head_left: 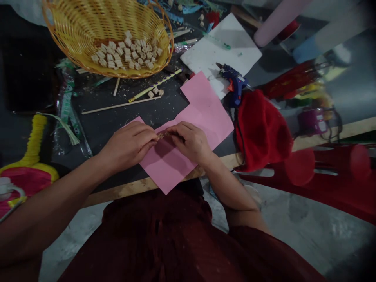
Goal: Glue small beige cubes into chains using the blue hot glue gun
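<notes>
Over a pink sheet of paper (202, 107) at the table's front edge, both hands work close together. My left hand (132, 143) is closed, pinching a small tan piece (160, 136) between thumb and fingers. From the other side my right hand (190, 141) curls inward, its fingertips pinched around another tan bit (167, 133). Whether the two bits are joined I cannot make out. Behind the hands lie a few small wooden pieces (155, 92), a twisted yellow pencil-like stick (155, 85) and a thin wooden stick (120, 105).
A yellow wicker basket (73, 39) holding several small wooden clusters (126, 51) stands at the back. A blue glue gun (235, 82) rests by a white sheet (246, 43). Red cloth (261, 129) lies right, a red chair (323, 176) beyond. A yellow-and-pink item (29, 172) sits left.
</notes>
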The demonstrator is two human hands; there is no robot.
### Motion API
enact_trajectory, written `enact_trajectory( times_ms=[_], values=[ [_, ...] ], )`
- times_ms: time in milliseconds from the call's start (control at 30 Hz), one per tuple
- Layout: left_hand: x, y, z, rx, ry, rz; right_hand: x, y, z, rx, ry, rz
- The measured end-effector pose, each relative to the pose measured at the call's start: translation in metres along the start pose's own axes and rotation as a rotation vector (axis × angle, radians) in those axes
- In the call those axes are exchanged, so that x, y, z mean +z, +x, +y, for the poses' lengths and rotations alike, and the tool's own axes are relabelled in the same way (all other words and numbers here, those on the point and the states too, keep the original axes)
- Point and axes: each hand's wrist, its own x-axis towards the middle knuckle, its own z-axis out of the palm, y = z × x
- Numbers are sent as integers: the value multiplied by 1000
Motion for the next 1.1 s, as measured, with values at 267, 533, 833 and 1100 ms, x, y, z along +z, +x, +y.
enact_trajectory(
  times_ms=[267,533,833,1100],
  values=[
    [-1,0,2,-13,-13,14,0,0,0,-18,-12,11],
    [-2,0,3,21,55,30,0,0,0,-43,-10,33],
    [-3,-2,1,24,55,31,0,-1,1,-36,6,24],
    [-10,-3,4,-154,135,137,0,-2,3,5,-11,-15]
  ],
)
